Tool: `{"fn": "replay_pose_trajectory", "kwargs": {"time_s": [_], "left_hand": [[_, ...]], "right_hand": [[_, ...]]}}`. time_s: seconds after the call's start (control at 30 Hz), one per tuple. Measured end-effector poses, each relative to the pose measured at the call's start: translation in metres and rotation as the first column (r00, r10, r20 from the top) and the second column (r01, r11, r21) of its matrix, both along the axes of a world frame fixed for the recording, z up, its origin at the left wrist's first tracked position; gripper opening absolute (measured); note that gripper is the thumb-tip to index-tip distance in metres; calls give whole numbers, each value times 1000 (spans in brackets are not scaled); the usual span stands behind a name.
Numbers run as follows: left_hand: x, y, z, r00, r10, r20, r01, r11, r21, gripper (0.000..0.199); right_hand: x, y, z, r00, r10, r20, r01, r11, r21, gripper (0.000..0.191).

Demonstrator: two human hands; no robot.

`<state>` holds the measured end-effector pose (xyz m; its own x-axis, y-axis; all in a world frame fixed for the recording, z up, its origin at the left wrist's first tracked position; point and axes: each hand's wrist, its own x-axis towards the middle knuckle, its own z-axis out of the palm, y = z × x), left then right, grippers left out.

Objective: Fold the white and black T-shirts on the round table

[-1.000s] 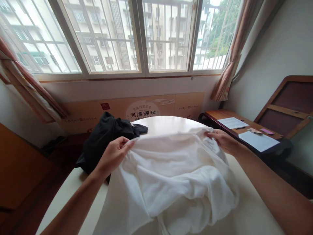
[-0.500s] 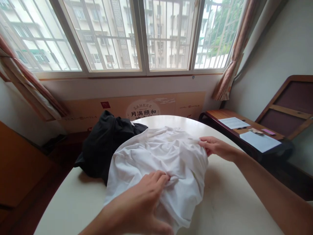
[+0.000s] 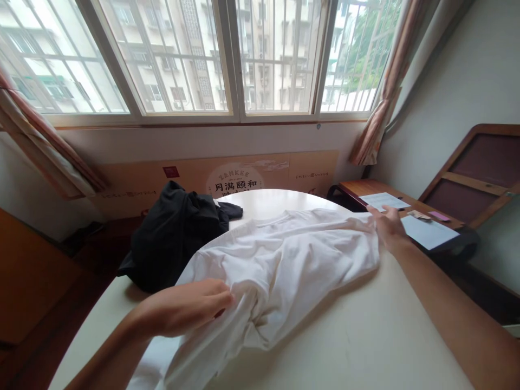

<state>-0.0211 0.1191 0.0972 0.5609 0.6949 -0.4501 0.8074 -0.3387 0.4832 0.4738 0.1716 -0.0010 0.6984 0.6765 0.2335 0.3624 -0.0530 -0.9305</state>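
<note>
A white T-shirt (image 3: 292, 260) lies rumpled over the round white table (image 3: 357, 336), its neckline toward the far edge. At the right, my right hand (image 3: 388, 225) pinches the shirt's end and pulls the cloth taut. My left hand (image 3: 193, 306) is closed on the shirt at the left, with its fingertips partly hidden and folds bunched beside them. Behind the left hand sits a heap of black clothing (image 3: 170, 238), close to the white cloth.
A wooden side table (image 3: 353, 189) at the right carries sheets of paper (image 3: 430, 232) and a small pink item (image 3: 439, 216). A printed cardboard panel (image 3: 187, 179) stands under the window. A brown framed panel (image 3: 467, 173) leans against the right wall.
My right hand has moved right, drawing the shirt's end out and stretching the cloth. My left hand has shifted left and closed on the shirt. The view has tilted slightly.
</note>
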Motion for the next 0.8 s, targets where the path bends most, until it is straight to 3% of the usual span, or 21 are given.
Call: {"fn": "replay_pose_trajectory", "kwargs": {"time_s": [0.07, 0.13, 0.2, 0.27, 0.33, 0.37, 0.4, 0.43, 0.5, 0.53, 0.6, 0.67, 0.73, 0.8], "left_hand": [[1, -3, 6, 1000, -26, -7, 25, 989, -147, 28], [4, -7, 13, 995, -82, 63, 98, 946, -309, 23], [6, -9, 19, 971, -151, 185, 217, 882, -419, 23], [8, -10, 20, 936, -190, 295, 305, 855, -418, 31], [8, -6, 13, 926, -148, 347, 249, 930, -269, 40], [8, -1, 5, 933, -94, 347, 145, 982, -123, 43], [8, 4, -4, 947, -25, 319, 5, 998, 64, 42], [8, 10, -15, 962, 58, 266, -131, 956, 264, 40], [6, 21, -36, 967, 241, 83, -245, 790, 562, 34], [4, 26, -44, 949, 314, -5, -245, 749, 615, 29], [0, 31, -52, 921, 375, -106, -251, 778, 576, 19], [-3, 33, -50, 926, 373, -60, -292, 807, 513, 21], [-7, 36, -38, 923, 382, 52, -350, 776, 525, 24], [-11, 43, -19, 908, 387, 159, -402, 703, 587, 24]], "right_hand": [[-23, -2, 0, 947, 62, 315, -43, 997, -68, 65], [-48, -5, 1, 773, 156, 615, -89, 986, -139, 66], [-69, -11, 1, 618, 235, 750, -133, 972, -195, 67], [-82, -15, 0, 506, 447, 738, -287, 894, -345, 64], [-87, -18, -3, 386, 708, 591, -479, 702, -527, 60], [-88, -19, -5, 337, 790, 511, -543, 607, -581, 59], [-88, -19, -6, 312, 832, 459, -581, 550, -601, 58], [-87, -18, -6, 313, 838, 446, -598, 539, -593, 58], [-85, -16, -7, 341, 800, 494, -600, 590, -540, 55], [-83, -14, -6, 353, 771, 529, -589, 623, -515, 55], [-79, -11, -6, 359, 720, 594, -546, 678, -492, 55], [-75, -8, -6, 355, 685, 636, -502, 713, -489, 51], [-72, -5, -7, 374, 662, 649, -479, 738, -476, 48], [-72, -3, -8, 418, 640, 645, -459, 761, -458, 48]]}}
